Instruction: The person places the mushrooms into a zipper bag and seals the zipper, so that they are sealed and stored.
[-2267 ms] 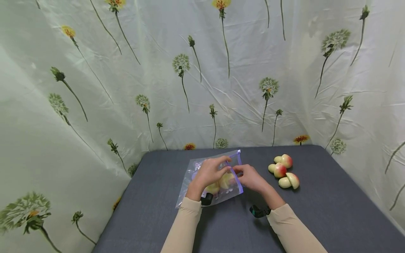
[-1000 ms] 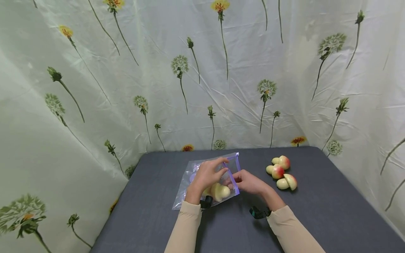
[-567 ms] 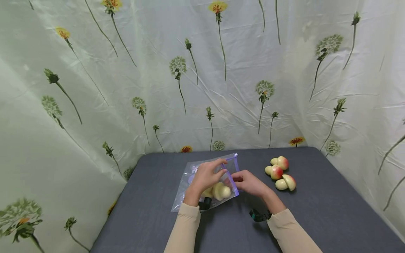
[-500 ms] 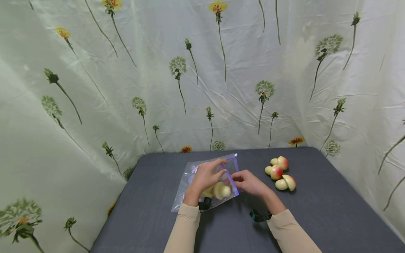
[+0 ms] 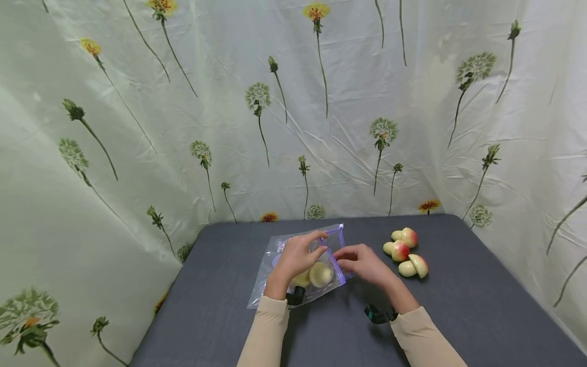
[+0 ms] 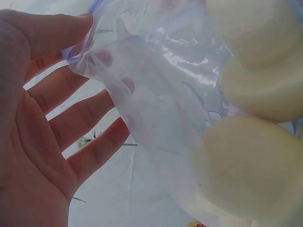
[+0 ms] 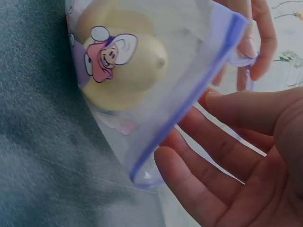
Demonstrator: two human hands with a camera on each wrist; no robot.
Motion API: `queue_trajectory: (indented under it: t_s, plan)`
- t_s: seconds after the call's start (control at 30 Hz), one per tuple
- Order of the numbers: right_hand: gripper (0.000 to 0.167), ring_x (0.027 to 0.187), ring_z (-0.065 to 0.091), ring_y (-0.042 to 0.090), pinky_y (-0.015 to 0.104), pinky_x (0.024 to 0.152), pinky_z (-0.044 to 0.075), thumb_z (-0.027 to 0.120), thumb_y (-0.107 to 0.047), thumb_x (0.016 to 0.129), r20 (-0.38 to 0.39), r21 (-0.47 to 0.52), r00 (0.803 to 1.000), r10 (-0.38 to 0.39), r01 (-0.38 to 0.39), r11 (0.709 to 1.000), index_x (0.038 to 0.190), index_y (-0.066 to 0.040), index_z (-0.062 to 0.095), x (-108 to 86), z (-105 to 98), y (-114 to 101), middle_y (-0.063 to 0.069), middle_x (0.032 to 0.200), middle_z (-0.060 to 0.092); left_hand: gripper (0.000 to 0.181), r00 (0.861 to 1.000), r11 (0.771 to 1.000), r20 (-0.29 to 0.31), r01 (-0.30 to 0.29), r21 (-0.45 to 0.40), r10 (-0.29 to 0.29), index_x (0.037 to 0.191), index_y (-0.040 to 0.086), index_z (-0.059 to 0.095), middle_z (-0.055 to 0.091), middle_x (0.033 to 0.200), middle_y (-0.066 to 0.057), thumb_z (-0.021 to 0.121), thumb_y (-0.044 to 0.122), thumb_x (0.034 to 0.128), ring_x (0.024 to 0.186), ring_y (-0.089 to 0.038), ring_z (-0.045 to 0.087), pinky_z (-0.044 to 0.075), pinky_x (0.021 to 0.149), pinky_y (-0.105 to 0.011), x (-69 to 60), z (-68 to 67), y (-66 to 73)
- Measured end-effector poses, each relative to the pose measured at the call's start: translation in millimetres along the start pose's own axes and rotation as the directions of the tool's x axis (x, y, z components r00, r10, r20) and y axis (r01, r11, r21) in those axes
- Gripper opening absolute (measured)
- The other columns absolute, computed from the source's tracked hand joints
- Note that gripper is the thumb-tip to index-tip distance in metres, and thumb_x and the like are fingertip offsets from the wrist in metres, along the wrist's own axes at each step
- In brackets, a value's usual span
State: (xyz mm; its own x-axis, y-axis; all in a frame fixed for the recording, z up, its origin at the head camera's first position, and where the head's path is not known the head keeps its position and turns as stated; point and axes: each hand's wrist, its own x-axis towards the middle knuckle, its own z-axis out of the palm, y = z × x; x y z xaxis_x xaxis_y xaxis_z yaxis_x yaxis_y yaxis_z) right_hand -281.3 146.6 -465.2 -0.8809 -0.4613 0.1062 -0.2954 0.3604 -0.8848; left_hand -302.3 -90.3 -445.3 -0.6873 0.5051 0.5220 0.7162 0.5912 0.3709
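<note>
A clear zip bag (image 5: 270, 278) with a purple zip edge and cartoon prints lies tilted on the table. My left hand (image 5: 298, 255) pinches its upper rim between thumb and fingers, holding the mouth apart; the left wrist view shows this grip closely. Inside are pale toy mushrooms (image 5: 321, 274), seen through the plastic; their exact number is hard to tell. At the bag's mouth is my right hand (image 5: 362, 262), fingertips just inside the zip edge. The right wrist view shows those fingers (image 7: 208, 179) loosely bent and the thumb apart from them, with nothing between.
Three toy mushrooms (image 5: 400, 251), cream with red on their caps, lie grouped at the right of the dark grey table (image 5: 220, 326). A flower-printed curtain (image 5: 284, 127) hangs behind and along the sides.
My right hand has drawn slightly back toward the bag's mouth. A mushroom in the bag has turned, its round end now facing the opening. My left hand keeps its hold on the rim.
</note>
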Motion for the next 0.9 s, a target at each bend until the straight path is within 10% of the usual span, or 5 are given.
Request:
queue_trajectory:
  t_s: [0.9]
  plan:
    - [0.018,0.101,0.067,0.022,0.044,0.087,0.054,0.071,-0.012,0.096,-0.199,-0.181,0.980,0.002,-0.039,0.983,0.113,-0.010,0.075,-26.4,-33,-10,0.005,0.110,0.073,0.027,0.999,1.000,0.033,0.021,-0.004,-0.021,0.124,0.020,0.068,0.073,0.110,0.004,0.068,0.031,0.0985,0.053,-0.004,0.038,0.038,0.057,-0.026,-0.8,1.0,-2.7]
